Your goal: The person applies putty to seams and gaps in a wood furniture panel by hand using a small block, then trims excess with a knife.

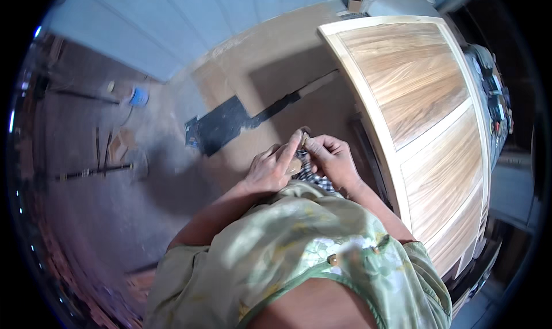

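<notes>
My two hands are close together in front of my body, at the middle of the picture. My right hand [334, 161] is closed in a pinch, thumb against fingers, on a small tan piece [305, 139] whose kind I cannot make out. My left hand [270, 167] reaches its index finger up to that same piece. Against the left palm lies a round, flat tan thing [295, 167], partly covered by the fingers. Black-and-white checked cloth [321, 181] shows just beneath the hands.
To my right stands a large wood-grain panel [411, 70] with a pale frame. A black flat sheet [218, 125] lies on the brown floor ahead. Farther left are a blue can [138, 97] and a dark bar [95, 172]. Tools [495, 99] lie beyond the panel.
</notes>
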A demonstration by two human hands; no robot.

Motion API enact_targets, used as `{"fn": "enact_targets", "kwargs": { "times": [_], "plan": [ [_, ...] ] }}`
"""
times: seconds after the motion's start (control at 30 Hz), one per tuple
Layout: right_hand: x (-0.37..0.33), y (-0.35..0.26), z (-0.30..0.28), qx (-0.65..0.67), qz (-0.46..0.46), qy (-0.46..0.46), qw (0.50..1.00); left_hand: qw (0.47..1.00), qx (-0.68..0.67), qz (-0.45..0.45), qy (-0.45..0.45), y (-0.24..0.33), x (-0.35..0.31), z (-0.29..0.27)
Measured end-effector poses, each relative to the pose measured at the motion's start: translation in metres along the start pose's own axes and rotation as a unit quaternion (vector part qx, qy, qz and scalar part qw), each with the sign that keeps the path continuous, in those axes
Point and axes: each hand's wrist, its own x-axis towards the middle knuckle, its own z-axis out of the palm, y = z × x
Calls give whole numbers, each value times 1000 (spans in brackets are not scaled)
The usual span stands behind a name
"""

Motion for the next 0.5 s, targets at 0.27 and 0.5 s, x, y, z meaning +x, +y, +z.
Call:
{"fn": "enact_targets", "kwargs": {
  "times": [0.27, 0.5],
  "plan": [
    [117, -78, -16, 64, -17, 7, 998, 992, -68, 3, -110, -72, 137, -32],
    [208, -151, -50, 86, -53, 38, 994, 972, -179, -141, -59, -114, 249, -69]
  ]
}}
